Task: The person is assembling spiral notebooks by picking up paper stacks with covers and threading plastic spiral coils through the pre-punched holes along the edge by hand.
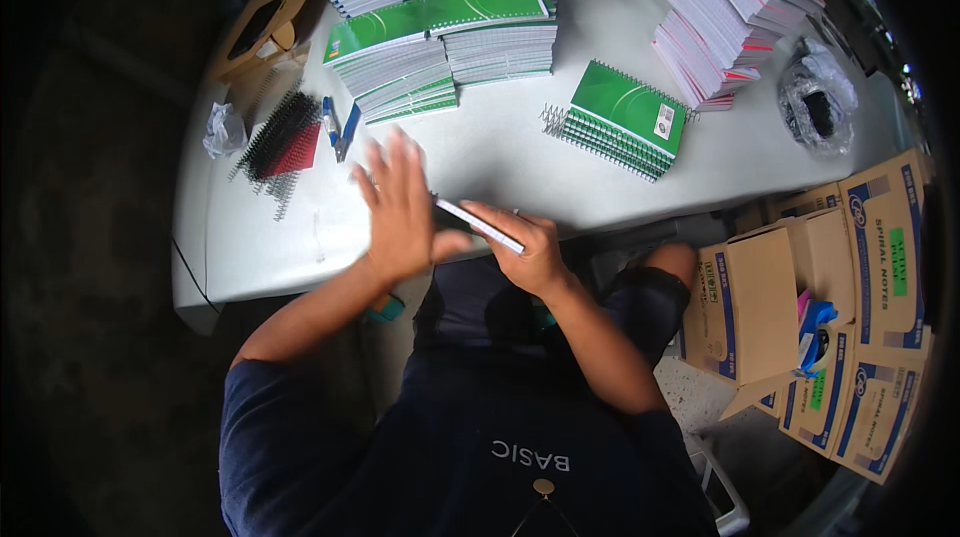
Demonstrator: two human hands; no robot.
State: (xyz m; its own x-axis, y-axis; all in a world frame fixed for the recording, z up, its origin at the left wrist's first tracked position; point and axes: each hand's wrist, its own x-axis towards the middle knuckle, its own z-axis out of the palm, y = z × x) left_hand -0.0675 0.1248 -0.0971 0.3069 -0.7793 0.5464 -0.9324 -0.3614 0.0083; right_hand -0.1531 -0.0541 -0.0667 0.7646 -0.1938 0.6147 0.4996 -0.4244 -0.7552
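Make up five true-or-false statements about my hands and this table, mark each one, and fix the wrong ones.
1. The right hand holds a thin pad. True.
2. The left hand is clenched around a blue-handled tool. False: the left hand is spread open, and the blue-handled tool lies on the table.
3. Black spiral coils lie toward the table's left side. True.
4. The small pile of spiral-bound notebooks has a red cover on top. False: that pile's top notebook is green.
5. An open cardboard box is on the person's right. True.
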